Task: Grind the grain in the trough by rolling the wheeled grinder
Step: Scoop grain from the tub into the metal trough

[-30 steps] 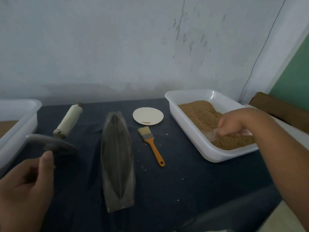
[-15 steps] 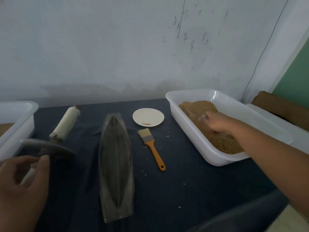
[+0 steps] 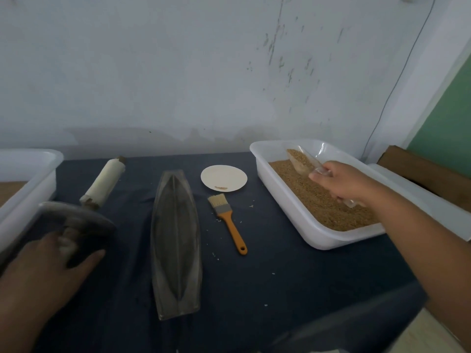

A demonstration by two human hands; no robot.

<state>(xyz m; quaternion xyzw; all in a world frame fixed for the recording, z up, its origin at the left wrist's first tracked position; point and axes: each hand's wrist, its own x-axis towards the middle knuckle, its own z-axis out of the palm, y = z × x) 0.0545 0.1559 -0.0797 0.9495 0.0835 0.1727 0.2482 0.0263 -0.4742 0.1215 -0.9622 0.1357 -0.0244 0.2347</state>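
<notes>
A long, boat-shaped grey trough (image 3: 175,240) lies lengthwise in the middle of the dark cloth, and I see no grain in it. The wheeled grinder (image 3: 84,215), a dark disc on an axle with cloth-wrapped handles, rests to its left. My left hand (image 3: 51,266) grips the grinder's near handle. At the right, a white tub (image 3: 285,200) holds brown grain (image 3: 323,202). My right hand (image 3: 341,180) holds a clear plastic scoop (image 3: 300,160) loaded with grain, raised above the tub's grain.
A small cream plate (image 3: 224,178) with a few grains and an orange-handled brush (image 3: 226,215) lie between trough and tub. Another white tub (image 3: 28,184) sits at the left edge. Loose grains dot the cloth. The wall runs close behind.
My right hand pushed the scoop through the grain toward the tub's far end and has lifted it out full. My left hand has closed round the grinder's near handle.
</notes>
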